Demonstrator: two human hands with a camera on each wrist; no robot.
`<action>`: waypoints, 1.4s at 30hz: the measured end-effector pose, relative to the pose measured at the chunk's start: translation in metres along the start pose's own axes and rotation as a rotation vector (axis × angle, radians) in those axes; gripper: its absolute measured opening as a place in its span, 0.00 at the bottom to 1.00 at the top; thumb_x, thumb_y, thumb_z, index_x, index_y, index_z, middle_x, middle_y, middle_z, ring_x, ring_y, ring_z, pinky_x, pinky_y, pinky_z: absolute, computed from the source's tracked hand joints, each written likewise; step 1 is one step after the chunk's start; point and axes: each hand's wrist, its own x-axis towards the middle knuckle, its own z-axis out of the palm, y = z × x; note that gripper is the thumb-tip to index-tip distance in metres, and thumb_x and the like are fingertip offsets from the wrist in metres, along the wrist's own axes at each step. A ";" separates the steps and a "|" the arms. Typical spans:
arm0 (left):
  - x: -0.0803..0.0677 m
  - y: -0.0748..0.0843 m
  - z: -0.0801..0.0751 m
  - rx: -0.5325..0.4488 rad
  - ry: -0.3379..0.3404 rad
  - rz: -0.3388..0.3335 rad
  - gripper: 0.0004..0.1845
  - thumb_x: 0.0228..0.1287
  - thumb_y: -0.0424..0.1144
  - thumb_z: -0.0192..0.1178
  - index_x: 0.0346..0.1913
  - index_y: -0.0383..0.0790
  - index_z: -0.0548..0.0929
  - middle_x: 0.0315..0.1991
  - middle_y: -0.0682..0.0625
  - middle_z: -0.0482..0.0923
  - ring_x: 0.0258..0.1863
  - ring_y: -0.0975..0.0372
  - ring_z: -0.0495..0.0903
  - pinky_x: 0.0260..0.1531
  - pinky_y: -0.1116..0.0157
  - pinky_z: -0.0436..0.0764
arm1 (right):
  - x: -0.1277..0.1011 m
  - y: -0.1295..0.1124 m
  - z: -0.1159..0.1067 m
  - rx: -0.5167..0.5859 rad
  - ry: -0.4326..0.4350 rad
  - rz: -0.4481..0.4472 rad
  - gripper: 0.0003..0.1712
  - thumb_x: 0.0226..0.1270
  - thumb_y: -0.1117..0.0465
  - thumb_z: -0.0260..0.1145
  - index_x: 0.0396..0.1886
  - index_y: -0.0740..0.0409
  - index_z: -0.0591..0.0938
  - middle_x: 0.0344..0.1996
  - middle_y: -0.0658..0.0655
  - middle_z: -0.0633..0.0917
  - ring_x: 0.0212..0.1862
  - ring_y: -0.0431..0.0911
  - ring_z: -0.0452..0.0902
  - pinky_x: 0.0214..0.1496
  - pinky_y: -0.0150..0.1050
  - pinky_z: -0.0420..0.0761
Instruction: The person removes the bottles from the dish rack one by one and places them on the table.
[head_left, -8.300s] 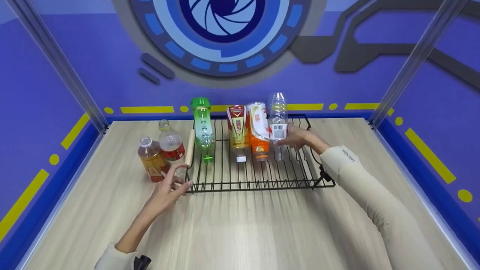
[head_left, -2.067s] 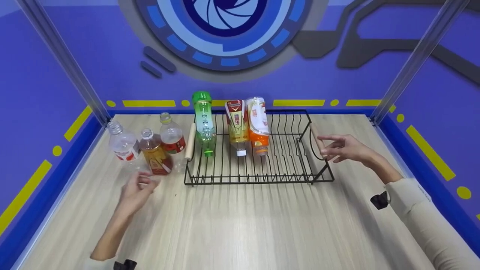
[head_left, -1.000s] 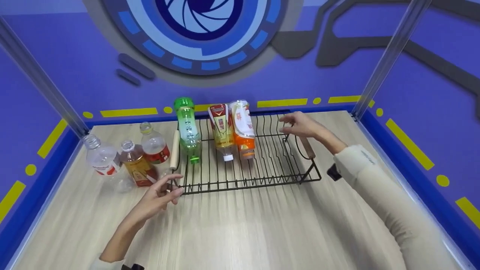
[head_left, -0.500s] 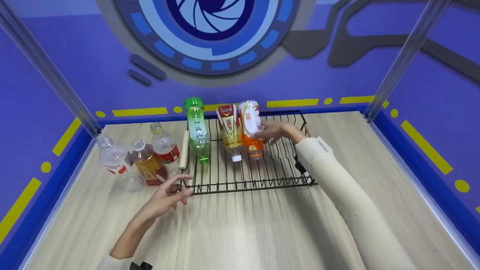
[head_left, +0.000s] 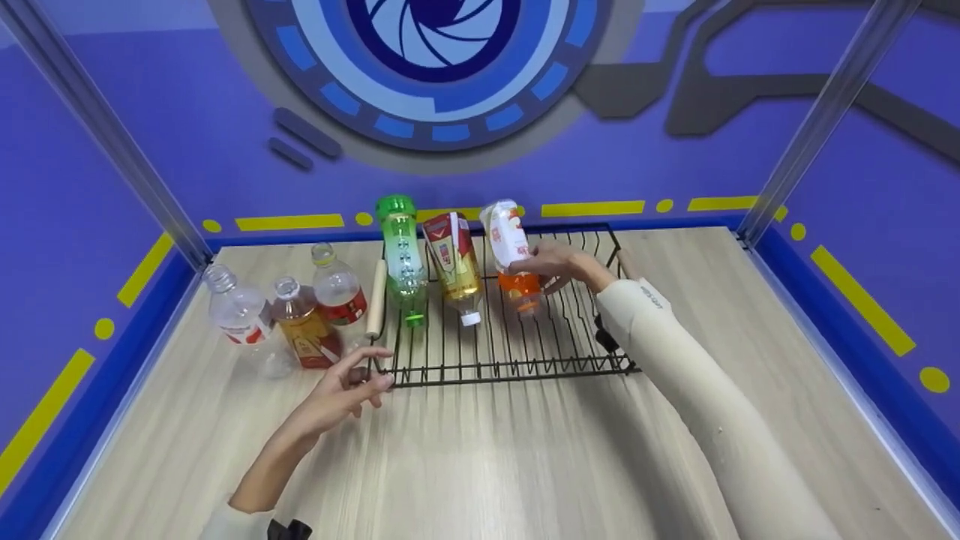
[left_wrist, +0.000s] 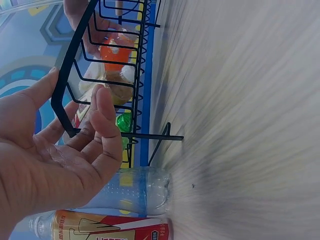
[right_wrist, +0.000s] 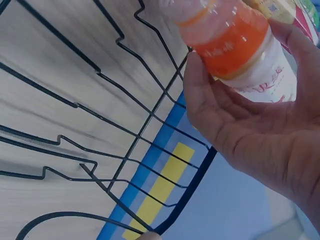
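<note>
Gripping the orange bottle at the rack's twelve o'clock, right hand curls round it, neck down between wires. Left hand, fingers loose, holds nothing, steadying the seven o'clock corner.

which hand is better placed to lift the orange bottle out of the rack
Right. The right hand already grips the orange bottle in the wire rack. The left hand rests at the rack's front left corner, holding nothing.

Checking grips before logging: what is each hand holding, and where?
Right hand grips the orange bottle round its middle; left hand holds nothing.
</note>
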 end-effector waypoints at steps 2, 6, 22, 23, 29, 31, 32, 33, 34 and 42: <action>0.000 -0.001 0.000 -0.001 0.004 -0.004 0.26 0.75 0.43 0.60 0.71 0.40 0.69 0.40 0.50 0.86 0.34 0.61 0.80 0.29 0.70 0.73 | -0.005 0.001 -0.004 -0.001 0.027 0.021 0.33 0.69 0.42 0.67 0.58 0.64 0.76 0.37 0.53 0.81 0.38 0.44 0.79 0.50 0.42 0.87; -0.001 -0.001 0.001 0.003 0.016 -0.019 0.26 0.75 0.44 0.60 0.71 0.42 0.70 0.43 0.45 0.86 0.34 0.61 0.80 0.29 0.69 0.73 | -0.018 0.003 -0.012 0.000 0.056 0.016 0.36 0.66 0.40 0.67 0.58 0.65 0.77 0.37 0.53 0.80 0.38 0.43 0.78 0.51 0.42 0.86; 0.000 -0.001 0.002 -0.010 0.024 -0.014 0.26 0.75 0.43 0.60 0.71 0.40 0.69 0.44 0.41 0.87 0.34 0.61 0.81 0.30 0.69 0.73 | -0.096 0.007 -0.024 0.057 -0.042 -0.278 0.38 0.65 0.52 0.74 0.71 0.57 0.73 0.57 0.59 0.83 0.55 0.48 0.78 0.57 0.37 0.80; 0.000 -0.001 0.002 -0.011 0.024 -0.014 0.26 0.75 0.43 0.60 0.71 0.41 0.69 0.44 0.42 0.87 0.34 0.61 0.81 0.30 0.69 0.73 | -0.101 0.006 -0.023 0.042 -0.046 -0.288 0.38 0.65 0.52 0.74 0.71 0.58 0.73 0.57 0.59 0.83 0.55 0.48 0.78 0.58 0.38 0.79; -0.002 -0.002 0.003 -0.022 0.025 -0.022 0.27 0.75 0.43 0.60 0.72 0.43 0.68 0.36 0.51 0.82 0.35 0.60 0.81 0.32 0.68 0.74 | -0.122 0.003 -0.012 -0.055 -0.102 -0.305 0.37 0.61 0.53 0.76 0.67 0.61 0.76 0.53 0.60 0.83 0.52 0.49 0.78 0.51 0.36 0.81; -0.003 -0.002 0.003 -0.023 0.029 -0.025 0.27 0.75 0.43 0.60 0.73 0.43 0.68 0.35 0.52 0.81 0.35 0.59 0.81 0.32 0.68 0.74 | -0.126 0.002 -0.007 -0.052 -0.140 -0.297 0.37 0.59 0.54 0.77 0.66 0.62 0.76 0.53 0.61 0.82 0.50 0.49 0.79 0.45 0.37 0.85; -0.003 -0.002 0.003 -0.023 0.030 -0.025 0.28 0.75 0.43 0.60 0.73 0.43 0.68 0.35 0.53 0.81 0.35 0.59 0.81 0.32 0.68 0.74 | -0.128 0.002 -0.004 -0.049 -0.158 -0.296 0.37 0.59 0.55 0.78 0.66 0.62 0.76 0.52 0.61 0.82 0.49 0.49 0.79 0.41 0.38 0.87; -0.003 -0.002 0.003 -0.020 0.031 -0.023 0.28 0.75 0.43 0.60 0.73 0.43 0.68 0.34 0.53 0.80 0.35 0.59 0.81 0.32 0.68 0.74 | -0.129 0.002 -0.002 -0.048 -0.171 -0.298 0.37 0.59 0.56 0.78 0.66 0.63 0.76 0.52 0.62 0.81 0.48 0.49 0.79 0.38 0.38 0.88; -0.002 -0.002 0.003 -0.018 0.030 -0.021 0.28 0.75 0.43 0.60 0.73 0.43 0.68 0.34 0.53 0.80 0.35 0.59 0.81 0.32 0.68 0.74 | -0.130 0.002 0.001 -0.050 -0.181 -0.303 0.37 0.59 0.57 0.78 0.67 0.63 0.76 0.52 0.63 0.81 0.48 0.50 0.79 0.35 0.39 0.88; -0.002 0.002 0.004 0.053 0.019 -0.012 0.29 0.76 0.45 0.59 0.75 0.43 0.66 0.37 0.50 0.80 0.35 0.59 0.79 0.34 0.67 0.75 | -0.137 0.006 0.016 -0.263 -0.114 -0.410 0.35 0.57 0.54 0.78 0.63 0.62 0.80 0.50 0.60 0.86 0.51 0.49 0.79 0.49 0.38 0.81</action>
